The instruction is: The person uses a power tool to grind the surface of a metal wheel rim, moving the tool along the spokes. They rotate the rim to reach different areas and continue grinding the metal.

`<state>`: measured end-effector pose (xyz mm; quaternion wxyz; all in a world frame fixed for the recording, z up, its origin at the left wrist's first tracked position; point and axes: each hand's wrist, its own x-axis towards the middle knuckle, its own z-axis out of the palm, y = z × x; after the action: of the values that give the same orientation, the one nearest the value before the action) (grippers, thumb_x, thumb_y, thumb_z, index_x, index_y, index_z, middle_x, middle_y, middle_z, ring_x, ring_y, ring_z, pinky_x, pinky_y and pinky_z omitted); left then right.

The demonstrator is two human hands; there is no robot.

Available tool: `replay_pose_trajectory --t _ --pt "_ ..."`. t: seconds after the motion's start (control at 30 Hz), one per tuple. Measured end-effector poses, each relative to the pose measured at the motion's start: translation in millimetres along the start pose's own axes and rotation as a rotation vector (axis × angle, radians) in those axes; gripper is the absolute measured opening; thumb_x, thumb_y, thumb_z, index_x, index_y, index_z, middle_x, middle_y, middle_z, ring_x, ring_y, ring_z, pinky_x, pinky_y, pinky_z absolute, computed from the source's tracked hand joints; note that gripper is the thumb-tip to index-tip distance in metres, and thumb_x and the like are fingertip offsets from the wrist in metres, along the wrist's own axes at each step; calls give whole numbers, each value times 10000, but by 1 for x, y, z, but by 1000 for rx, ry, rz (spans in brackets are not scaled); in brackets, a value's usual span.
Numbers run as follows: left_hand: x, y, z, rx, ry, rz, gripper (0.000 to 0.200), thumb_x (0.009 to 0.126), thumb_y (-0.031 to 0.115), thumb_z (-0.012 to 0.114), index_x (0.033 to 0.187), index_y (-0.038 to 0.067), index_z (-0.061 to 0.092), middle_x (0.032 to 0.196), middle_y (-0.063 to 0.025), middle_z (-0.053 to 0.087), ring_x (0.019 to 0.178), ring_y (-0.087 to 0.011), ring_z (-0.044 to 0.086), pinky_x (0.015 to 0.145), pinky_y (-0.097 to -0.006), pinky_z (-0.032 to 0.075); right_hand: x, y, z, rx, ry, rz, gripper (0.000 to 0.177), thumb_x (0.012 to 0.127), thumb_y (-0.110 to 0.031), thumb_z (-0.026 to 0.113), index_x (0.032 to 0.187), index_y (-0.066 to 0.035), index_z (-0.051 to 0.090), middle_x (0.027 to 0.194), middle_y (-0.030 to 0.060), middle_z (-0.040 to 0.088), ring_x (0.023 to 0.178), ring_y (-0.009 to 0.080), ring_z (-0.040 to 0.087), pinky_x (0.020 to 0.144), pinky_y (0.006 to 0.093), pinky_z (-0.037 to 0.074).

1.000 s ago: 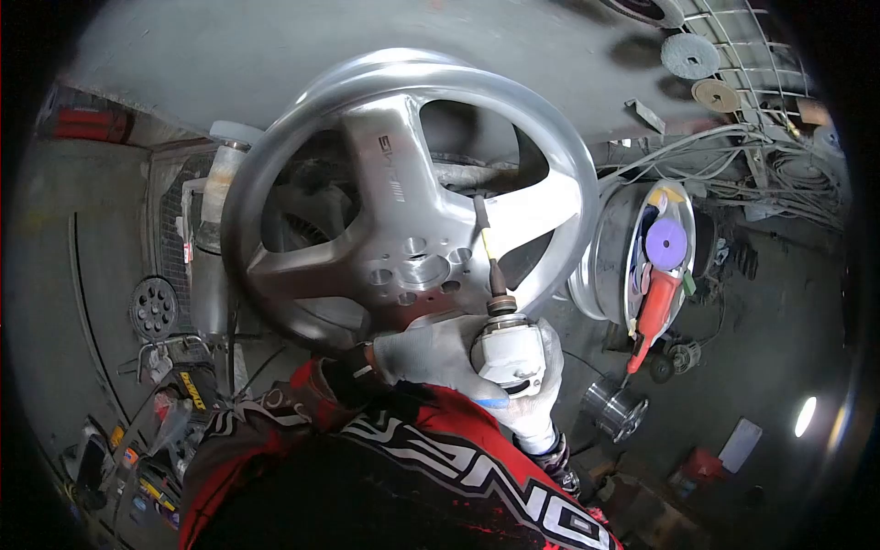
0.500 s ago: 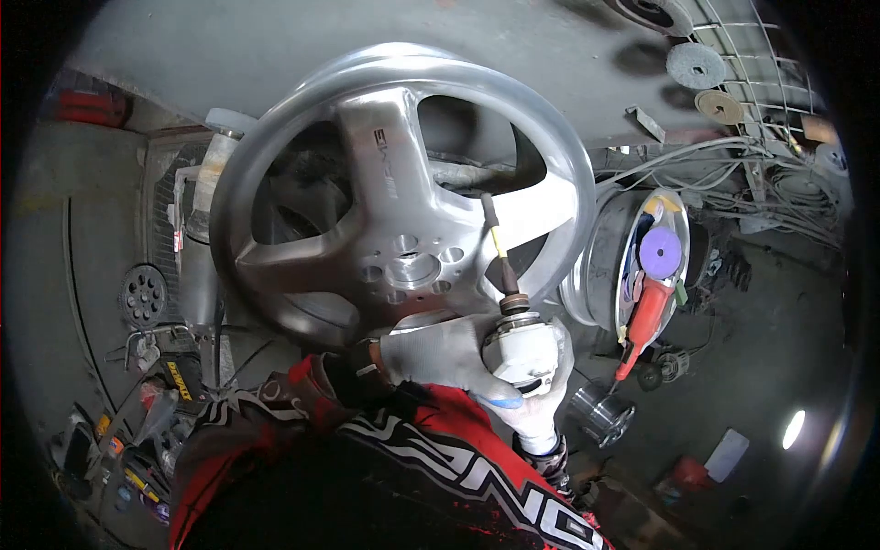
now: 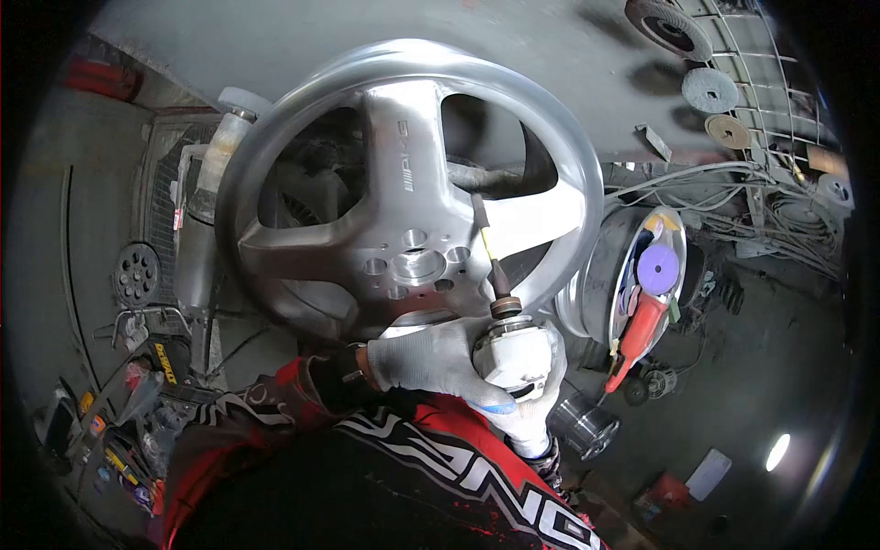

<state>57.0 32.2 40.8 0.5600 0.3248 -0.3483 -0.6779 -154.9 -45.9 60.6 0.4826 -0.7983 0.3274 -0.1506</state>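
Observation:
A silver alloy wheel (image 3: 385, 197) with wide spokes and AMG lettering is face up in front of me. Both my hands wear grey-white work gloves and hold a white-bodied grinder (image 3: 515, 353). My left hand (image 3: 431, 359) wraps its left side, just below the wheel's near rim. On the right and underneath, my right hand (image 3: 532, 417) closes round the body, its fingers partly hidden. From the grinder's collar a long, thin shaft with a yellow band (image 3: 488, 243) points away from me. Its dark tip is right at the edge of the bright right-hand spoke.
To the right, another wheel (image 3: 570, 307) stands on its side, with a red power tool (image 3: 634, 339) and a purple disc (image 3: 657, 269) on it. Abrasive discs (image 3: 710, 90) hang on a wire rack. Cables (image 3: 779, 197) lie beneath it. Tools and bags (image 3: 137, 412) clutter the lower left.
The grinder and both hands have shifted slightly left, and the shaft's tip has moved left along the spoke's edge. The camera view has turned a little. Both hands keep their grip.

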Motion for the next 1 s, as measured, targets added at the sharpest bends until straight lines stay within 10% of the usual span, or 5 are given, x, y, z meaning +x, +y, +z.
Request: replay_pose_trajectory --t 0.3,0.57,0.77,1.0 --pt "15 12 -1 -120 -64 -71 564 800 370 844 1217 51 639 1122 -92 714 1032 -199 670 971 -343 493 -6 1 -6 319 206 294 1282 517 -147 989 1576 -135 268 1407 148 520 1227 271 582 1030 448 511" --pt "8 -14 2 -31 20 40 578 810 326 826 1262 35 616 1166 -89 689 1084 -193 636 1011 -341 490 13 -29 0 232 -33 74 789 891 -178 744 1553 -122 319 1373 164 550 1225 283 587 1027 458 516" --pt "16 9 -6 5 -74 -41 595 808 349 820 1276 39 622 1149 -99 702 1079 -203 653 997 -341 494 -7 10 -8 196 109 292 805 882 -235 761 1539 -95 316 1355 141 558 1220 253 583 1035 452 507" --pt "0 -3 -5 146 2 -47 630 786 361 834 1287 45 619 1169 -105 703 1096 -216 655 1002 -358 490 10 -28 7 124 -34 28 901 836 -159 810 1558 -98 274 1412 179 515 1194 279 607 1016 440 527"
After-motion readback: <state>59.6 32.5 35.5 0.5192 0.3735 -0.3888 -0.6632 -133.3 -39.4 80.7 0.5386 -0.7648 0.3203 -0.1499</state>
